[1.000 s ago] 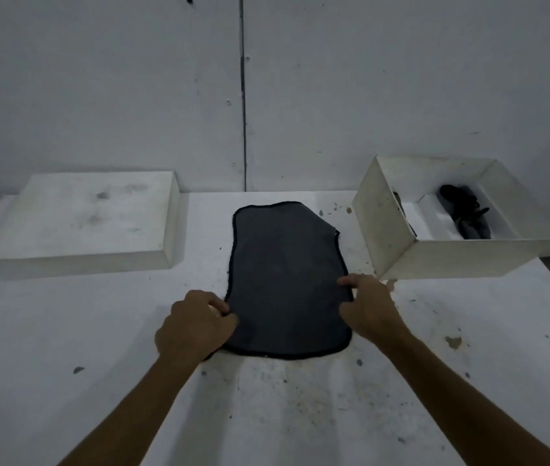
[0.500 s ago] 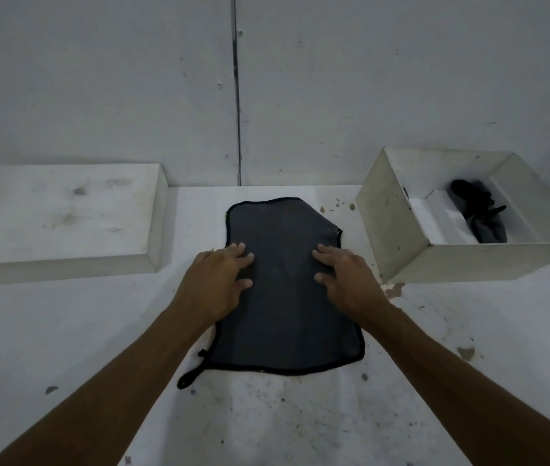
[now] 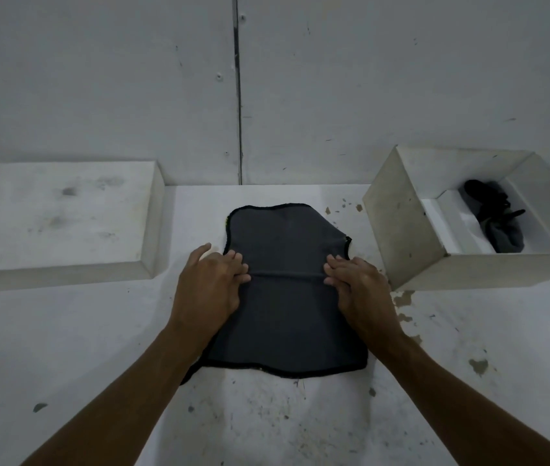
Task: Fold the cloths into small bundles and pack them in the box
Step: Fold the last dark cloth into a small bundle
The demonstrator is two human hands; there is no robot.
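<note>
A dark grey cloth (image 3: pixel 287 307) with black stitched edging lies flat on the white table in front of me. My left hand (image 3: pixel 211 285) rests on its left edge and my right hand (image 3: pixel 357 284) on its right edge, both about halfway up. The fingers of each hand pinch the fabric, and a thin raised crease runs across the cloth between them. An open white box (image 3: pixel 398 227) stands at the right, tilted toward me, with a dark bundled cloth (image 3: pixel 499 220) lying inside it.
A low white box lid or block (image 3: pixel 62 216) sits at the back left against the grey wall. The white table (image 3: pixel 267 425) is stained and chipped, with bare surface in front of the cloth and to the right below the box.
My hands moved from the cloth's near corners up to its middle. They now pinch the fabric at both sides, raising a crease across it.
</note>
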